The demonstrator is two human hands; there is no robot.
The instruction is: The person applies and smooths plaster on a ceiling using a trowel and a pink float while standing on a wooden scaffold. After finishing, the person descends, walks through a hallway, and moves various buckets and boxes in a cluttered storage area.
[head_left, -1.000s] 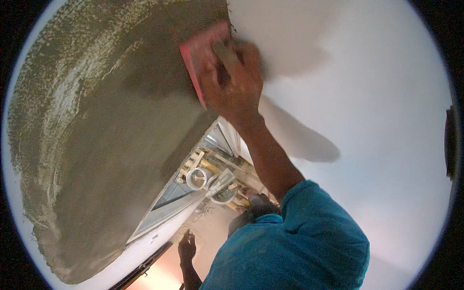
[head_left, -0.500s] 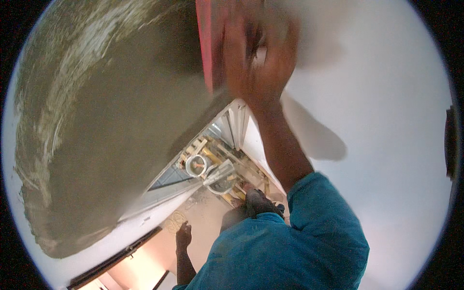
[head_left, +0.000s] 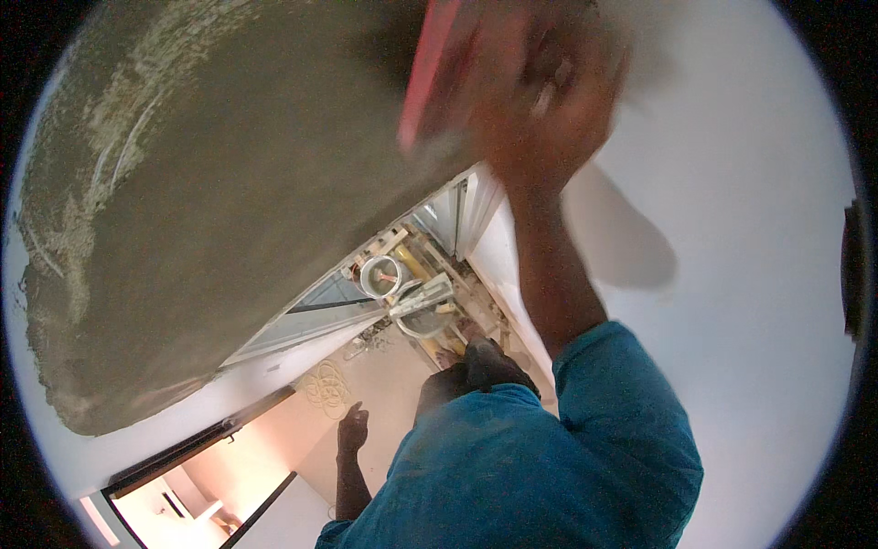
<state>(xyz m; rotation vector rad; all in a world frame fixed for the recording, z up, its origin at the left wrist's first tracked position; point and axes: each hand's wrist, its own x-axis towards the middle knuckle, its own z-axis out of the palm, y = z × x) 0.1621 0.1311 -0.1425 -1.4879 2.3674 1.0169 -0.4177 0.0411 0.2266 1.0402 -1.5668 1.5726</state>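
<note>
My right hand [head_left: 549, 110], raised and blurred by motion, is closed round the grip of a red plastering float [head_left: 428, 78]. Its red edge lies along a broad patch of damp grey plaster [head_left: 229, 210] on the surface overhead. Paler swirl marks run through the patch at its far left. Down at my left side, my left hand [head_left: 352, 428] hangs away from everything with its thumb out and its fingers loosely bent; nothing shows in it.
Below, a white bucket [head_left: 366, 285] holds a tool with an orange handle. A wider tub [head_left: 428, 320] has a long pale tool across it. Both stand among wooden boards [head_left: 494, 316]. Pale cord [head_left: 326, 389] lies coiled on the floor. A smooth white wall [head_left: 759, 274] rises on the right.
My right hand and the red float have shifted to the right across the view. My left hand has risen slightly, its thumb now more apart from the fingers.
</note>
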